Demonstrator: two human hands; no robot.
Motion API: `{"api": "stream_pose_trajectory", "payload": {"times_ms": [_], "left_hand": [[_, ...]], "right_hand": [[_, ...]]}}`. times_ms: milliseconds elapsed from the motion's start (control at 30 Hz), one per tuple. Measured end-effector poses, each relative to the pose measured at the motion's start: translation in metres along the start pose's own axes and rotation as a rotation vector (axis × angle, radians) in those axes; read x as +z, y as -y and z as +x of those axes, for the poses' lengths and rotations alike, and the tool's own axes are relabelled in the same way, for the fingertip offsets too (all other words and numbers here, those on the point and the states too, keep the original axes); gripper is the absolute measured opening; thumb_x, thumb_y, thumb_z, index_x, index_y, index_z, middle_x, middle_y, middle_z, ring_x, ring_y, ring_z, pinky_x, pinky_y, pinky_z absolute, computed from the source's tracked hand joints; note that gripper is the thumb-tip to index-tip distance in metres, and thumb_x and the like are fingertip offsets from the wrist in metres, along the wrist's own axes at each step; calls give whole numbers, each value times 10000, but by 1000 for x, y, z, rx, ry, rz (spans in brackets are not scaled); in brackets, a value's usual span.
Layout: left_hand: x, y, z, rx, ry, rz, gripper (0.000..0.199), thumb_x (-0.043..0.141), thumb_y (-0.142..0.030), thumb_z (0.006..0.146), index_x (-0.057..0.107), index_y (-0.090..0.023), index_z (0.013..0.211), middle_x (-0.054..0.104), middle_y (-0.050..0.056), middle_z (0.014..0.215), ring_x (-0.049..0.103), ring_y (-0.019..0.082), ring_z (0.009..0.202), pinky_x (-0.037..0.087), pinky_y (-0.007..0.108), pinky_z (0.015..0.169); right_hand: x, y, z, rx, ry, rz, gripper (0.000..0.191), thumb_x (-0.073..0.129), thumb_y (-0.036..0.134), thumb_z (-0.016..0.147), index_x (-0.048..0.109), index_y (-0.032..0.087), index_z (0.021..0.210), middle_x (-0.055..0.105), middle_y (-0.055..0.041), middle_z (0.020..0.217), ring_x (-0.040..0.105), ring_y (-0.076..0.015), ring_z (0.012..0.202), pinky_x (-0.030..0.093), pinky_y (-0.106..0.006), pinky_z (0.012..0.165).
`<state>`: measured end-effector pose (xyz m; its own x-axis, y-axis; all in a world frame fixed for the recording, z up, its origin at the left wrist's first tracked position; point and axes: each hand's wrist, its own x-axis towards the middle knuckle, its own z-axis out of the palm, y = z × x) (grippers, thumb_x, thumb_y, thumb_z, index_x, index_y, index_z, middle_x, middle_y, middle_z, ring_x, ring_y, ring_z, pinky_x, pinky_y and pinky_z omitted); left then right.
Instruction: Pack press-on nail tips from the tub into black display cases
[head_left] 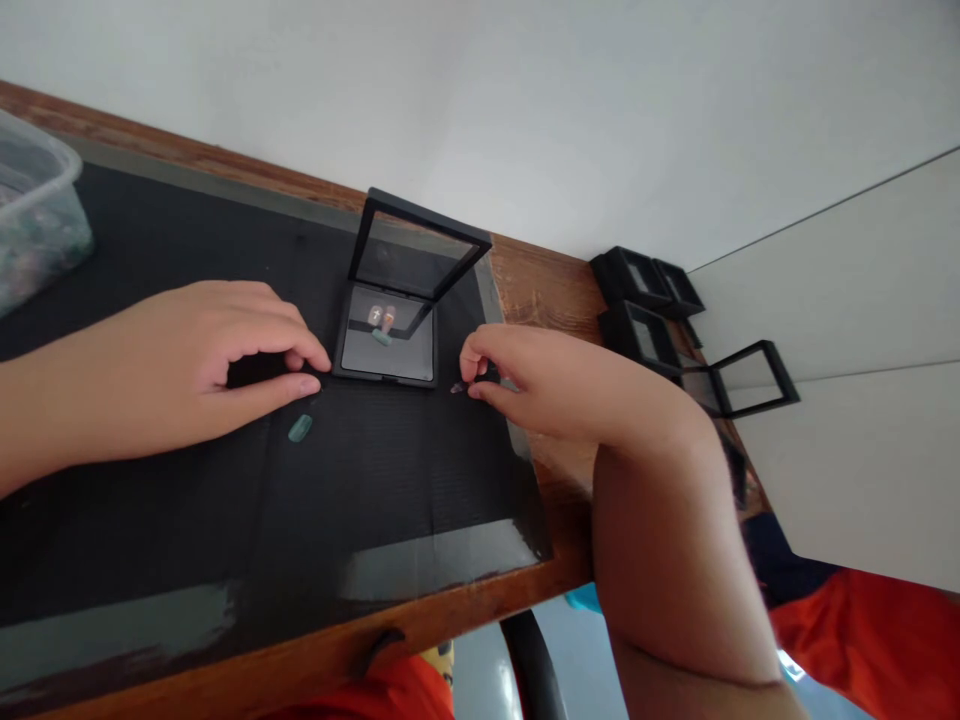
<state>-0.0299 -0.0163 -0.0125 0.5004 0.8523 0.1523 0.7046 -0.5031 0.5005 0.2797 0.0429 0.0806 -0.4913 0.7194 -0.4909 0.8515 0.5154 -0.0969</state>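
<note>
A small black display case (385,378) stands on the dark mat with its framed clear lid (420,245) tilted up. Inside, a pale piece with a cross mark (376,314), a pinkish piece (388,320) and a green piece (382,338) lie together on the grey lining. My left hand (240,350) rests at the case's left side, fingers stretched out and thumb apart, holding nothing. A loose green stone (300,428) lies just below its thumb. On the right, my right hand (499,370) pinches a small dark purple stone (457,387) near the mat surface.
A clear plastic tub (45,215) of coloured stones sits at the far left. Several black cases (637,280) are stacked at the right, and another (754,380) there has its lid raised. A white wall (525,110) rises behind the wooden table edge (532,285).
</note>
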Motion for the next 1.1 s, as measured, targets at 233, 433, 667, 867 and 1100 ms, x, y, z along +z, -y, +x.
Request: {"api": "stream_pose_trajectory", "payload": {"times_ms": [233,433,667,867,1100], "left_hand": [[0,3,0,27,30,-8,428,531,-626,1081,826,-318,1114,826,28,1085,722,259,1027,560,428,933],[2,4,0,40,18,1,383,548,-589,1090,817,-319,1131,823,13,1100,726,248,1039,552,428,948],[2,5,-1,33,29,-5,389,555,-612,1079,817,-328,1121,821,25,1089,726,261,1026,563,440,934],[0,4,-2,11,36,-2,422,541,-624,1073,831,-320,1120,823,25,1103,721,267,1036,568,430,948],[9,7,1,51,-90,-39,421,526,-683,1039,835,-398,1040,826,-30,999,744,261,933,580,415,873]], "right_hand": [[2,-2,2,-65,-55,19,153,670,83,979,717,220,1029,790,-37,1058,688,-215,917,428,-303,774],[9,4,2,-71,-75,-73,173,539,89,1077,679,190,1063,760,-93,1119,667,-244,977,419,-335,843],[8,10,2,-35,-91,-126,216,483,66,1077,628,193,981,724,-88,1040,606,-225,875,364,-339,766],[0,-4,2,-38,-14,67,105,758,292,1031,681,225,1003,743,-18,984,621,-192,832,365,-305,695],[1,-1,7,-23,16,61,52,734,162,999,720,208,979,765,-27,985,639,-196,872,366,-305,710]]}}
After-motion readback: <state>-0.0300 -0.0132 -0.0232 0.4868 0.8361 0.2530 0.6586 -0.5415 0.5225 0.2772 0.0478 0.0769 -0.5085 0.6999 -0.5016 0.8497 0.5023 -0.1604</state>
